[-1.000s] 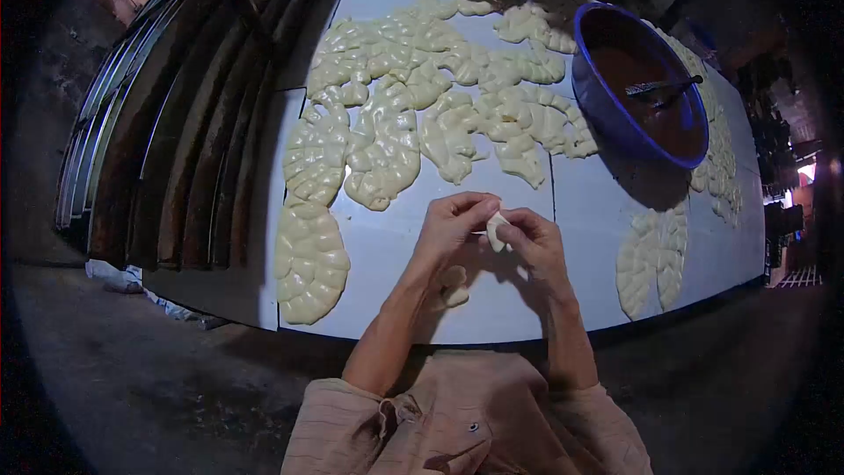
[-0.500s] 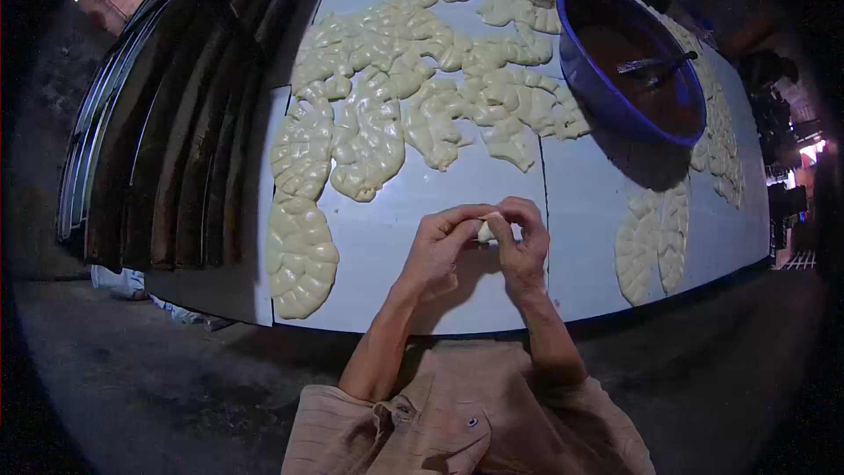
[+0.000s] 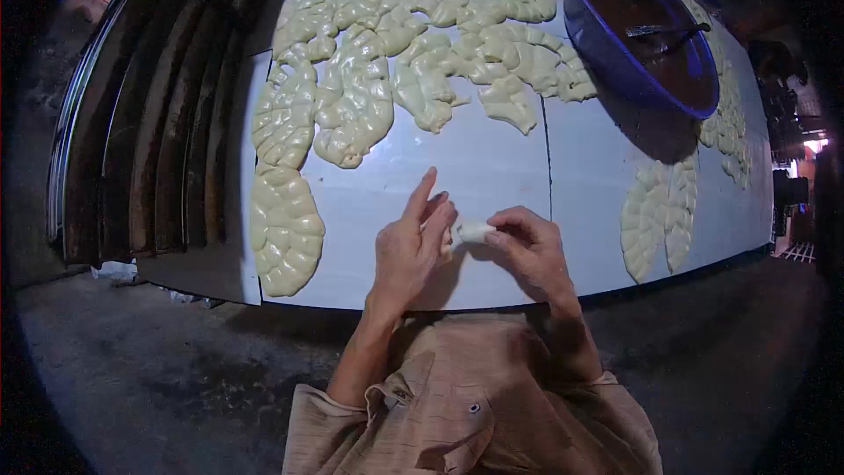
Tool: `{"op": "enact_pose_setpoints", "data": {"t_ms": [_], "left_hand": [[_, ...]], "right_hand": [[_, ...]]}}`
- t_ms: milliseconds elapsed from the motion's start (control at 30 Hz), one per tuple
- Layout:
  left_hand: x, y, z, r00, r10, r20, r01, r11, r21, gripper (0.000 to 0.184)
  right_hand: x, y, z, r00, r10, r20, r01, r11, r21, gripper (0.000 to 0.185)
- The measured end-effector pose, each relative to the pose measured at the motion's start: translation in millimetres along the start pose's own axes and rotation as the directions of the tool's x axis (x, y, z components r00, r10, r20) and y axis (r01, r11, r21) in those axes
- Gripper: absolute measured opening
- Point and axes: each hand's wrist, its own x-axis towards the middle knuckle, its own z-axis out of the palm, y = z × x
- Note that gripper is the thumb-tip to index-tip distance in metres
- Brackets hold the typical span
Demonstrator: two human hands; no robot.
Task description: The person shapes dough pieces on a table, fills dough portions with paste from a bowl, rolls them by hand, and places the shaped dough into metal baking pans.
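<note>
Pinched between the thumb and fingers of my right hand (image 3: 534, 251) is a small white lump of dough (image 3: 476, 231), its free end pointing left. My left hand (image 3: 409, 242) is a short way to the left of it, index finger stretched forward and the other fingers curled in with the thumb. Whatever those curled fingers may hold is mostly hidden. Both hands are above the near part of the white table (image 3: 492, 286). Ahead of them, glossy pale yellow dough pieces (image 3: 356, 101) lie pressed together in winding rows.
A blue basin (image 3: 585, 35) of brown liquid stands at the back right, with a dark-handled tool (image 3: 668, 32) in it. More dough pieces (image 3: 646, 220) lie at the right. Dark long trays (image 3: 158, 141) stand on edge along the left side.
My hands have moved apart, the left one going left with its index finger now stretched out. The dough lump stays in my right hand. The view has tipped slightly downward.
</note>
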Motion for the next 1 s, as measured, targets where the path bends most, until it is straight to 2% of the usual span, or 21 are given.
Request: {"op": "enact_pose_setpoints", "data": {"t_ms": [33, 133, 167, 267, 300, 400, 433, 533, 567, 633, 700, 733, 767, 867, 900, 1000], "left_hand": [[0.3, 3.1, -9.2, 1.000, 0.000, -0.023, 0.003, 0.991, 0.135, 0.037], [4.2, -14.7, -25.5, 0.990, 0.055, 0.127, -0.096, 0.934, 0.343, 0.029], [7.2, -17.7, -28.2, 0.950, -0.052, 0.307, -0.082, 0.909, 0.410, 0.024], [9.8, -3.2, -27.7, 0.900, -0.065, 0.431, -0.131, 0.903, 0.410, 0.024], [11.7, -6.8, -27.4, 0.903, -0.075, 0.423, -0.111, 0.911, 0.397, 0.030], [17.3, 1.7, -31.2, 0.953, -0.061, 0.297, -0.056, 0.928, 0.368, 0.042], [23.6, 9.0, -38.3, 0.922, -0.157, 0.354, -0.011, 0.903, 0.429, 0.052], [44.4, 2.9, -33.2, 0.957, 0.114, 0.267, -0.228, 0.866, 0.446, 0.042], [52.9, 8.1, -30.0, 0.960, 0.077, 0.269, -0.187, 0.892, 0.411, 0.040], [74.1, 4.7, -15.4, 0.950, 0.135, 0.281, -0.241, 0.890, 0.387, 0.038], [97.4, 8.3, 0.4, 0.939, 0.156, 0.306, -0.277, 0.871, 0.406, 0.032], [108.9, 9.3, 9.9, 0.930, 0.215, 0.298, -0.327, 0.855, 0.403, 0.030], [120.9, 7.3, 21.1, 0.917, 0.274, 0.290, -0.376, 0.836, 0.400, 0.029], [166.3, -0.4, 55.6, 0.840, 0.452, 0.300, -0.540, 0.748, 0.386, 0.026], [180.5, 1.7, 65.4, 0.816, 0.463, 0.347, -0.574, 0.721, 0.388, 0.031], [209.7, 1.8, 90.8, 0.697, 0.524, 0.489, -0.717, 0.534, 0.448, 0.035]], "right_hand": [[2.0, 5.4, -3.1, 1.000, -0.015, 0.027, 0.018, 0.991, -0.131, 0.020], [10.1, 10.6, 2.7, 0.985, -0.036, 0.167, 0.110, 0.882, -0.458, 0.022], [13.2, 19.9, 4.0, 0.971, -0.116, 0.211, 0.217, 0.802, -0.556, 0.026], [15.5, 2.5, 5.9, 0.959, -0.108, 0.261, 0.247, 0.767, -0.592, 0.026], [18.2, -0.8, 2.6, 0.963, -0.118, 0.241, 0.241, 0.775, -0.584, 0.027], [36.3, -5.9, -15.3, 0.977, -0.200, -0.075, 0.117, 0.795, -0.595, 0.029], [45.5, -12.8, -25.4, 0.971, -0.140, -0.196, 0.003, 0.821, -0.570, 0.032], [91.7, -17.3, -57.6, 0.883, -0.269, -0.385, -0.106, 0.684, -0.722, 0.033], [108.1, -17.2, -65.1, 0.873, -0.295, -0.389, -0.116, 0.647, -0.753, 0.033], [136.8, -15.0, -72.8, 0.854, -0.343, -0.392, -0.141, 0.572, -0.808, 0.033], [156.2, -13.9, -68.0, 0.839, -0.419, -0.346, -0.138, 0.451, -0.882, 0.033], [164.3, -12.2, -64.4, 0.833, -0.452, -0.320, -0.140, 0.388, -0.911, 0.033], [169.1, -8.3, -61.2, 0.803, -0.512, -0.305, -0.091, 0.401, -0.912, 0.030], [176.7, -8.5, -64.5, 0.833, -0.475, -0.285, -0.011, 0.501, -0.866, 0.029], [179.4, -8.7, -64.4, 0.846, -0.427, -0.320, -0.040, 0.547, -0.836, 0.028], [174.2, -29.0, -74.2, 0.898, -0.024, -0.439, -0.243, 0.805, -0.541, 0.032]]}}
